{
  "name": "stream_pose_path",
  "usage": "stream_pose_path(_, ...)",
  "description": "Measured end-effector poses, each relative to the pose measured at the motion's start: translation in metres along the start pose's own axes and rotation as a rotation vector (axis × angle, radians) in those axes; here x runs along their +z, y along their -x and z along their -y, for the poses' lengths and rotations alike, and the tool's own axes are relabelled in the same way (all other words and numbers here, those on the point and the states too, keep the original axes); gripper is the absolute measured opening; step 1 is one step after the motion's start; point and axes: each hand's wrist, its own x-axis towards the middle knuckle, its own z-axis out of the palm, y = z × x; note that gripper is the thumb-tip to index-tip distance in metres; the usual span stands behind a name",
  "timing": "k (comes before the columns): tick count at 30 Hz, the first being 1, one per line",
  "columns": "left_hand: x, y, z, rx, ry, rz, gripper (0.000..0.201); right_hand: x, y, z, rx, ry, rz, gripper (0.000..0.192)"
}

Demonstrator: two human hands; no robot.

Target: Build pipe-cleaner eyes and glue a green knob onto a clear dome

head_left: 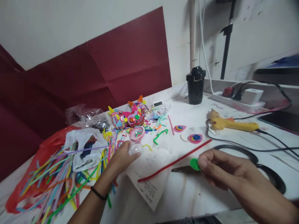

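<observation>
Head view: printed sheet [149, 183] unreadable; right hand [217, 166] pinches green coil [194, 164].

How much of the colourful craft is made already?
Done: two fuzzy creature heads stand at the back, and three coiled discs lie on the table. In hand: the right hand pinches a small green coil, and the left hand rests on a clear dome. Left: a long red pipe cleaner lies straight, and a big pile of pipe cleaners sits unused.

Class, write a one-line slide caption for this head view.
Left hand on a clear ball, right hand pinching a green coil beside a red pipe cleaner.
</observation>
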Motion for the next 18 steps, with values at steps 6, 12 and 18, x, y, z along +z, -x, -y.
stream_pose_path(6,0.000,0.001,-0.010,0.005,-0.088,0.020,0.058,0.000,0.002,0.001,-0.034,-0.079,0.014,0.052)
stream_pose_path(12,-0.016,0.003,-0.015,-0.034,-0.154,-0.054,0.063,-0.010,0.009,-0.005,-0.035,-0.100,-0.017,0.052)
stream_pose_path(18,-0.037,0.010,-0.034,-0.015,-0.017,-0.103,0.073,-0.015,0.011,-0.009,-0.037,-0.102,0.005,0.052)
